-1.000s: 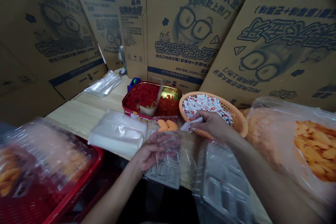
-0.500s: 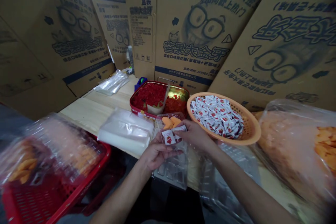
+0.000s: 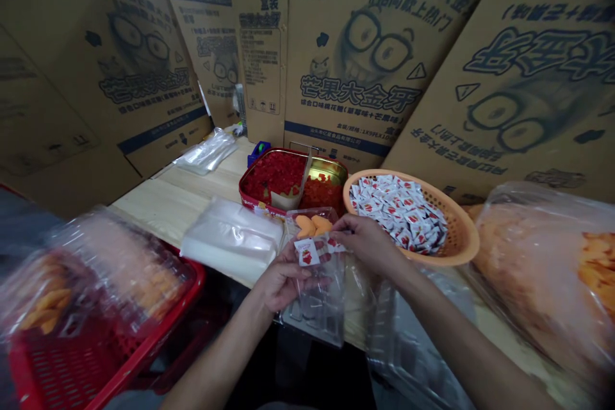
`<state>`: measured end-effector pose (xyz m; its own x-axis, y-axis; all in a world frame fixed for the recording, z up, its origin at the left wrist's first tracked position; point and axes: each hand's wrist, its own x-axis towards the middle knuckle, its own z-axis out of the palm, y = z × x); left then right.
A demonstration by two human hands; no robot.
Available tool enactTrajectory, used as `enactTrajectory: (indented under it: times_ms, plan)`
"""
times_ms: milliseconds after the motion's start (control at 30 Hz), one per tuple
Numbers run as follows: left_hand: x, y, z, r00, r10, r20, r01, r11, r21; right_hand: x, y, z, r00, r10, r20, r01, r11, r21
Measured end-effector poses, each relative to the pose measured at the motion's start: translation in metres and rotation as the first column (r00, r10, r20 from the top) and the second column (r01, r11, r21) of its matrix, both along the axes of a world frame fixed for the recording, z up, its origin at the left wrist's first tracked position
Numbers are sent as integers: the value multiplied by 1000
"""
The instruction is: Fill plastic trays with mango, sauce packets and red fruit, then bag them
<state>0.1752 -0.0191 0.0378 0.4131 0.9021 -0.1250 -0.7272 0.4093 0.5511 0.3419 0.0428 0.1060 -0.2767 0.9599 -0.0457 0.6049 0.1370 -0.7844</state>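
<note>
My left hand point(image 3: 283, 278) is closed around the near side of a clear plastic tray point(image 3: 317, 213), its fingers curled beneath. Two orange sweets point(image 3: 313, 225) lie in the tray's far part. A small white sachet with a red print point(image 3: 307, 252) rests in front of them, near my left thumb. My right hand point(image 3: 368, 243) pinches a second white sachet point(image 3: 335, 245) over the tray's right side; fingertips partly cover it. Below, more clear moulded plastic trays point(image 3: 312, 323) lie at the table edge.
A peach basket of sachets point(image 3: 464, 240) stands right of a red divided tin point(image 3: 245, 195) holding red bits. Clear bags point(image 3: 233, 240) lie left. A red crate point(image 3: 144, 365) holds packed trays. A large bag of orange sweets point(image 3: 538, 262) sits right; cardboard boxes point(image 3: 355, 64) wall the back.
My right hand has shifted slightly right with its sachet, which is now apart from the other sachet. My left hand and the tray have stayed nearly in place.
</note>
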Motion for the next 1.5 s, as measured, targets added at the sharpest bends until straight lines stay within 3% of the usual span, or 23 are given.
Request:
enactTrajectory:
  times_ms: [100,167,233,300,400,500,567,700,800,1067,1167,1267,1367,1500]
  plan:
    - [-1,-1,0,1000,5,3,-5,1000,8,3,-3,-11,1000,7,-18,-7,1000,17]
    - [-2,-2,1,1000,-9,11,8,1000,17,5,-4,-17,1000,13,17,-16,986,165]
    - [-2,-4,3,1000,-18,13,18,1000,25,6,-6,-18,998,15,68,-39,934,354]
    - [-2,-6,5,999,-36,7,36,999,31,2,-10,-15,989,68,135,-122,885,449]
    - [0,-11,8,998,-58,11,58,998,33,-10,-18,-7,923,225,312,-344,845,409]
    - [1,-16,9,997,-67,25,66,997,34,-21,-24,-3,867,255,429,-424,830,362]
    - [1,-19,9,997,-66,41,65,997,31,-26,-27,-3,890,223,397,-371,862,347]
    - [0,-24,9,997,12,77,-14,1000,23,-30,-33,-4,986,38,161,-73,973,220]
    - [0,-26,8,993,86,80,-88,996,15,-34,-42,-7,993,-80,85,65,984,164]
    - [-11,-28,3,986,163,35,-163,987,6,-45,-59,-9,908,-100,408,-112,878,465]
    - [-24,-28,3,987,156,24,-156,988,-9,-38,-30,-5,933,-104,344,-80,872,482]
    - [-43,-30,1,986,168,2,-168,985,-42,-34,26,-10,867,-111,485,-86,927,365]
    - [-65,-32,-4,979,205,-13,-206,976,-65,-41,86,-30,745,-55,665,-80,982,171]
    - [-93,-32,-11,958,283,-40,-286,954,-88,-54,135,-62,702,2,713,-52,997,48]
